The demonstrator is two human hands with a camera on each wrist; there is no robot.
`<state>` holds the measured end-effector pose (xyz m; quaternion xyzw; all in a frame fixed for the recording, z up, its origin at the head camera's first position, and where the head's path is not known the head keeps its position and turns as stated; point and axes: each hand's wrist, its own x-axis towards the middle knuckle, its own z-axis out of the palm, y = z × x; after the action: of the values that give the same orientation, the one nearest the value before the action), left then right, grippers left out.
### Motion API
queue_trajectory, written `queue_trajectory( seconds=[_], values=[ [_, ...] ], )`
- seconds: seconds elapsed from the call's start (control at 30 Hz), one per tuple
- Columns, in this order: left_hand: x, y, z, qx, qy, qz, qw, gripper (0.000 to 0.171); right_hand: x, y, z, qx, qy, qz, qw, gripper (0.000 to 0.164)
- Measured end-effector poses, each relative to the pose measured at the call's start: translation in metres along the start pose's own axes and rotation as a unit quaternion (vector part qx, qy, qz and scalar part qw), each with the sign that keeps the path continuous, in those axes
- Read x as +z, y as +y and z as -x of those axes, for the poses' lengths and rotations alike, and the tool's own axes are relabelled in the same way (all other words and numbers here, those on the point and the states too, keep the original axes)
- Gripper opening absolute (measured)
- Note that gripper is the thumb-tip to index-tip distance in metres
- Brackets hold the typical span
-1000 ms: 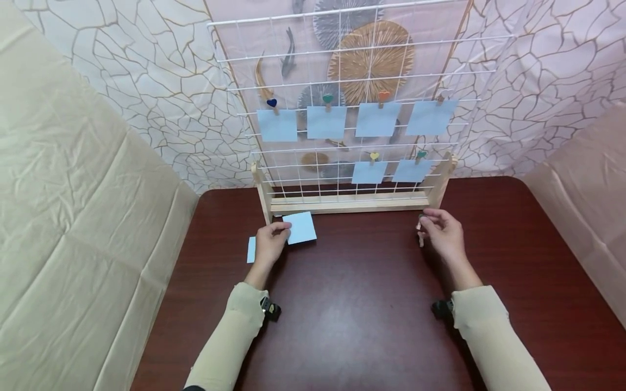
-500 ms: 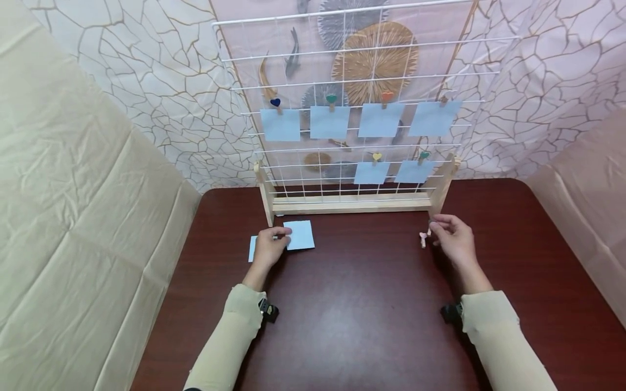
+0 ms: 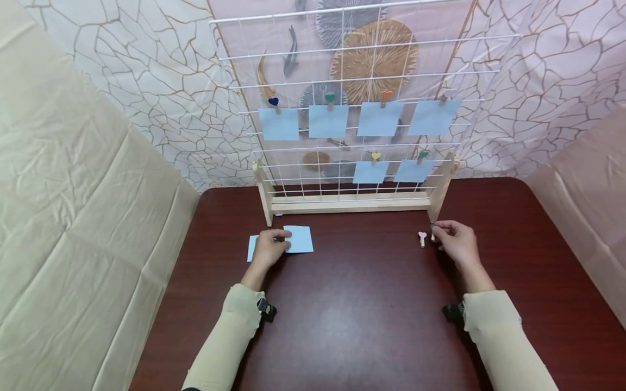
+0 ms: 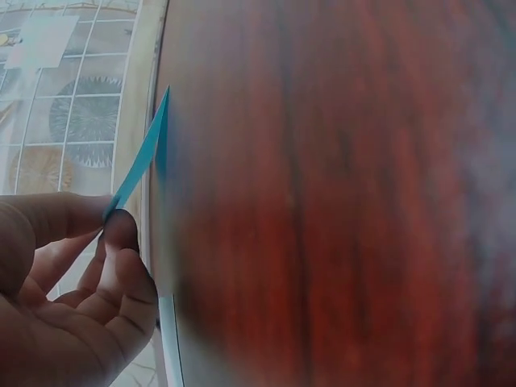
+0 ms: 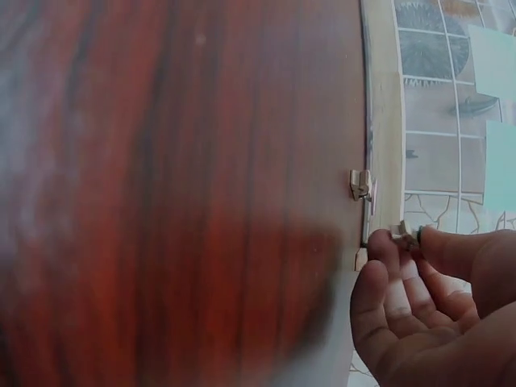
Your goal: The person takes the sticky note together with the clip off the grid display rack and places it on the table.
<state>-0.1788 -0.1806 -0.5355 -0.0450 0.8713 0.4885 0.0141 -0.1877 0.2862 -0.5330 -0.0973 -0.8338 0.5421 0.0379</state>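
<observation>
The left hand point(image 3: 267, 250) pinches a square light-blue paper sheet point(image 3: 300, 239). The right hand point(image 3: 458, 244) pinches a small wooden clip point(image 5: 405, 235) beside a pink heart-topped clip point(image 3: 423, 239) on the red-brown surface point(image 3: 362, 293).

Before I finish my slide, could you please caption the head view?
Left hand pinches blue paper, right hand a clothespin, in front of a wire rack holding six clipped sheets.

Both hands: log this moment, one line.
left hand: pinches square blue paper | right hand: pinches wooden clothespin | white wire rack: six blue papers clipped | pink heart-topped clothespin: on brown table
</observation>
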Motion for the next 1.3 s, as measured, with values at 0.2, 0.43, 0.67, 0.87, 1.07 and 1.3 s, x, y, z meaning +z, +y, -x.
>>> queue_trajectory(
  seconds=[0.2,0.43,0.67,0.87,1.07,1.3],
  values=[
    [-0.003,0.001,0.002,0.003,-0.017,-0.026,0.9995,0.022,-0.001,-0.001,0.001,0.011,-0.007,0.061,0.998,0.031],
    [-0.004,0.0,0.002,0.014,-0.029,-0.062,0.9975,0.024,-0.003,0.005,-0.001,0.004,-0.016,0.115,0.993,0.029],
    [-0.005,0.001,0.004,0.018,-0.048,-0.093,0.9943,0.029,-0.005,0.008,-0.002,0.01,-0.026,0.127,0.992,0.031],
    [-0.006,0.0,0.005,0.015,-0.068,-0.106,0.9919,0.032,-0.004,0.012,-0.005,0.018,-0.034,0.132,0.991,0.032],
    [-0.006,-0.004,0.002,0.02,-0.077,-0.115,0.9902,0.035,-0.005,0.011,-0.006,0.015,-0.044,0.128,0.991,0.031],
    [-0.006,-0.001,0.002,0.03,-0.067,-0.119,0.9902,0.043,-0.006,0.01,-0.006,0.022,-0.041,0.116,0.992,0.032]
  ],
)
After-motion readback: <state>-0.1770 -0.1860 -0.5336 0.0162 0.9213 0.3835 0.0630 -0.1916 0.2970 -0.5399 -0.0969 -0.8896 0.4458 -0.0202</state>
